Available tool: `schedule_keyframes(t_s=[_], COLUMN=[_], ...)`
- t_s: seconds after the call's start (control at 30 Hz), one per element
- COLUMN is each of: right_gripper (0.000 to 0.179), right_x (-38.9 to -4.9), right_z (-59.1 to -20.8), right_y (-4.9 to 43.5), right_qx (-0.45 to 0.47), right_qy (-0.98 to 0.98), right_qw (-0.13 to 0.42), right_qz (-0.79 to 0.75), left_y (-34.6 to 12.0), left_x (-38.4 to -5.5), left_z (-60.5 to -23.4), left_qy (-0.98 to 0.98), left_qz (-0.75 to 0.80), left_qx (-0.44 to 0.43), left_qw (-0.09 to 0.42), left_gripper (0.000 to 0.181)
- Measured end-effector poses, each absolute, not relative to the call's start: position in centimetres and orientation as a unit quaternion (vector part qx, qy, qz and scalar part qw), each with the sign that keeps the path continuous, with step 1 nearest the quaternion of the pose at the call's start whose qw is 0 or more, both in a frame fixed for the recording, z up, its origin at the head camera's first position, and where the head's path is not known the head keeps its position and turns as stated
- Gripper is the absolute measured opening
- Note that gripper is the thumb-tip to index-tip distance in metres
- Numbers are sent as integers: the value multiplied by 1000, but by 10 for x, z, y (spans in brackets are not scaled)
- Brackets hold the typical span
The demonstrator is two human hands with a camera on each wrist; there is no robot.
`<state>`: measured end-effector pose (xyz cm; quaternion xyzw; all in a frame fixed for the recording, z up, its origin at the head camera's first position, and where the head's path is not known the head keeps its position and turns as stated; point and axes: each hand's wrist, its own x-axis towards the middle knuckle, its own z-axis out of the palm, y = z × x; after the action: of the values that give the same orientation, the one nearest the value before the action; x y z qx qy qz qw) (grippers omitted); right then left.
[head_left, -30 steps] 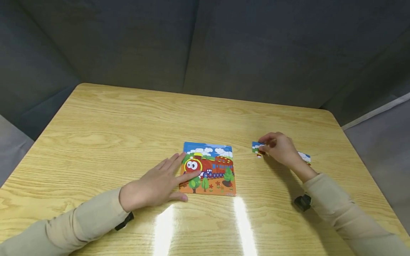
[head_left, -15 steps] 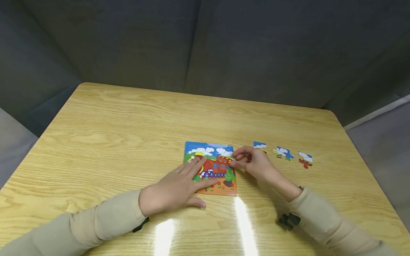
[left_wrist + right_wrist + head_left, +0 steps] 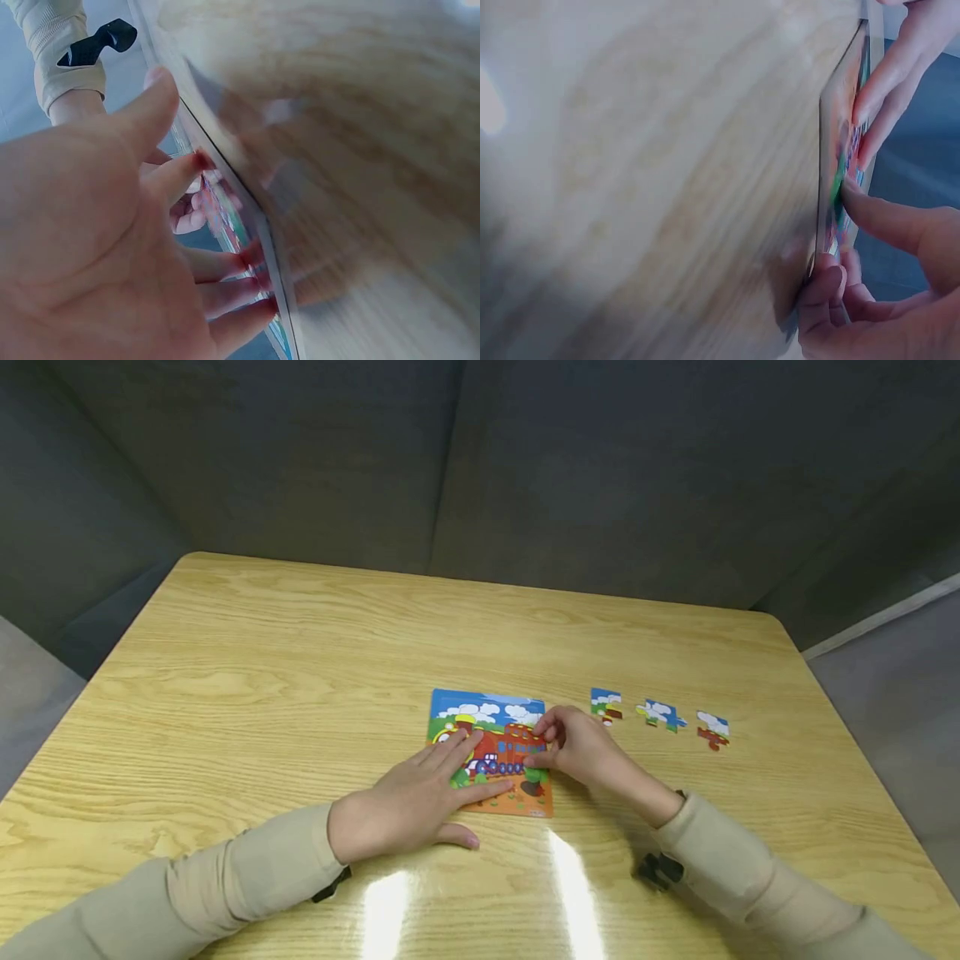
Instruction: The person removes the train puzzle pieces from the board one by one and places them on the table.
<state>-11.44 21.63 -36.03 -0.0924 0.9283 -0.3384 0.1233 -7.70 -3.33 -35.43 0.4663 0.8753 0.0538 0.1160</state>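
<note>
A square train jigsaw puzzle (image 3: 491, 710) lies on the table, seen edge-on in the wrist views. My left hand (image 3: 408, 806) rests across its lower left part with fingers extended; in the left wrist view, its fingertips touch the puzzle's face. At the puzzle's right edge, my right hand (image 3: 588, 747) grips with thumb and curled fingers, the right thumb (image 3: 889, 217) on the printed face. Whether a single piece is loose there cannot be seen. Off to the right lie three separate jigsaw pieces: a left one (image 3: 604, 700), a middle one (image 3: 661, 713) and a right one (image 3: 712, 727).
The wood-grain table (image 3: 315, 635) extends around the puzzle on all sides. A dark cloth partition (image 3: 585, 485) stands behind the table's far edge. Bright reflections streak the near part of the tabletop.
My right hand has moved left from the loose pieces to the puzzle's right edge, uncovering all three pieces. My left hand has slid rightward over the puzzle.
</note>
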Motion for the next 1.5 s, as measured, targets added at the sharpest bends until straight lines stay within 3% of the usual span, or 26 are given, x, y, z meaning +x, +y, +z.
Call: schedule_keyframes(t_s=[0.53,0.77,1.17,1.5], right_gripper=[24,20,21,25], right_x=[-114,-115,-114,-107], right_z=[-366,-362,-344,-353], right_y=[219,229,281,343], right_qx=[-151,-140,-82,-53], right_qy=[889,859,875,896], right_qw=[99,94,87,67], right_qz=[-421,-484,-469,-436], left_y=[-33,-34,-34,-34], left_x=[-78,-77,-77,-77], left_z=[-353,-354,-355,-355], left_qy=[877,876,877,876], left_qz=[49,53,44,60], left_qx=[455,462,465,464], left_qw=[143,125,114,119], left_gripper=[70,71,69,70])
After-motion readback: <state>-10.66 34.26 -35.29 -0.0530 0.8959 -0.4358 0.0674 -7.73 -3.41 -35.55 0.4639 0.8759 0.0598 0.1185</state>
